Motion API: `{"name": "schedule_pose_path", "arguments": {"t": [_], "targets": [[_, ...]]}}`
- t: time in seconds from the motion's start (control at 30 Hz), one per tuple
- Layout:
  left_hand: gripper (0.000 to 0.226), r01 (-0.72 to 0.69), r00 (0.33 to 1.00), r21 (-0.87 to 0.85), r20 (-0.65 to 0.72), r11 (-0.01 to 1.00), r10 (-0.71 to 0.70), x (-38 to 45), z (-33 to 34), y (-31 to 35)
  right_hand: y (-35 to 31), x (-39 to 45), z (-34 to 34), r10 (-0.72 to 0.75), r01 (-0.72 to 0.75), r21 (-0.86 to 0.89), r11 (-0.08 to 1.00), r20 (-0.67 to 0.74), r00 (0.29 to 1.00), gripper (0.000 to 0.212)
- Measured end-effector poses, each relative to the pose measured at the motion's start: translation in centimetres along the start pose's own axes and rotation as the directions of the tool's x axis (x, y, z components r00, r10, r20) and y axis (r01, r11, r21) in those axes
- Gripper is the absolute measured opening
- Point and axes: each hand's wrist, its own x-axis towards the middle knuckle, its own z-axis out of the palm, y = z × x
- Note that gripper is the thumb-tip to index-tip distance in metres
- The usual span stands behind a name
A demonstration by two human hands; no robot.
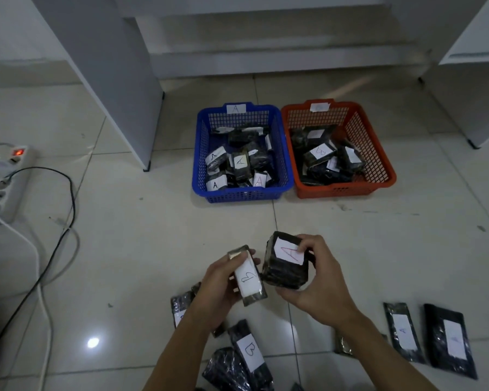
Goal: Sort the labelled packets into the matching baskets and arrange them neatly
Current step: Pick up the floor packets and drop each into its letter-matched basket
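Left hand (219,280) grasps B packet (247,276), right hand (318,273) A packet (287,261), nearer than blue basket (239,194); light, crinkly wrap likely slippery, so hold by edges.

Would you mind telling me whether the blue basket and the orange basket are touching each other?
Touching, as far as the head view shows: the blue basket and the orange basket stand side by side, rims meeting with no floor visible between them.

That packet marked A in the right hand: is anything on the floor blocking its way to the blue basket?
Nothing visible does. The right hand holds the A packet up over bare floor tiles, and the stretch ahead to the blue basket shows no objects. The basket is open on top, already holding A-labelled packets.
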Motion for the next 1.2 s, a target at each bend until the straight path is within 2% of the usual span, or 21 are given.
{"name": "schedule_pose_path", "arguments": {"t": [0.13,0.23,0.3,0.37,0.47,0.53,0.6,0.63,0.7,0.73,0.9,0.97,1.07,1.17,1.2], "targets": [[0.019,-0.011,0.999,0.007,-0.047,1.0,0.011,0.5,0.2,0.4,1.0,0.7,-0.3,0.146,-0.146,0.006,0.989,-0.046,0.988,0.099],[0.021,-0.04,0.997,0.002,-0.071,0.999,0.04,0.8,0.2,0.6,2.0,1.4,-0.3,0.232,-0.235,-0.031,0.972,-0.077,0.97,0.098],[0.024,-0.049,0.995,0.003,-0.09,0.999,0.049,1.0,0.3,0.6,2.3,1.8,-0.3,0.297,-0.293,0.065,0.954,-0.08,0.951,0.094],[0.03,-0.042,0.994,0.004,-0.096,0.999,0.043,1.2,0.4,0.7,2.4,2.1,-0.3,0.327,-0.302,0.246,0.921,-0.064,0.943,0.089],[0.032,-0.027,0.998,0.02,-0.063,0.999,0.028,1.3,1.0,0.6,2.4,2.5,-0.3,0.405,-0.322,0.53,0.784,-0.046,0.913,0.075],[0.032,-0.025,0.999,0.011,-0.048,1.0,0.026,1.3,1.5,0.7,2.1,2.9,-0.3,0.512,-0.341,0.736,0.585,-0.009,0.859,0.06],[0.033,-0.032,0.998,-0.018,-0.051,0.999,0.032,1.3,1.8,0.9,1.8,3.3,-0.4,0.598,-0.338,0.844,0.416,0.026,0.801,0.038],[0.034,-0.038,0.998,-0.037,-0.057,0.999,0.036,1.4,2.0,1.0,1.5,3.6,-0.6,0.627,-0.33,0.859,0.391,0.014,0.779,0.025],[0.033,-0.043,0.996,-0.084,-0.084,0.996,0.036,1.4,2.1,1.2,1.1,4.0,-1.1,0.647,-0.307,0.861,0.406,-0.034,0.762,0.007],[0.031,-0.044,0.994,-0.112,-0.102,0.993,0.033,1.4,2.0,1.3,0.9,4.3,-1.2,0.652,-0.31,0.858,0.409,-0.037,0.757,0.005],[0.023,-0.068,0.976,-0.183,-0.215,0.981,0.028,2.0,1.0,1.5,0.5,8.1,-0.6,0.671,-0.413,0.8,0.435,0.017,0.741,0.022],[0.02,-0.056,0.966,-0.155,-0.257,0.986,0.014,2.3,0.2,1.5,0.3,11.5,0.8,0.67,-0.451,0.747,0.488,0.011,0.742,0.025],[0.017,-0.038,0.958,-0.091,-0.286,0.995,0.01,2.7,-1.4,1.3,0.4,17.7,3.9,0.631,-0.471,0.613,0.634,-0.059,0.773,0.028],[0.008,-0.056,0.962,-0.171,-0.274,0.984,0.007,3.3,-3.3,1.7,0.3,24.2,7.0,0.616,-0.472,0.56,0.681,-0.09,0.783,0.047],[0.008,-0.058,0.963,-0.202,-0.27,0.978,0.002,3.5,-3.8,2.0,0.3,26.5,7.7,0.614,-0.466,0.561,0.684,-0.098,0.783,0.047]]}}
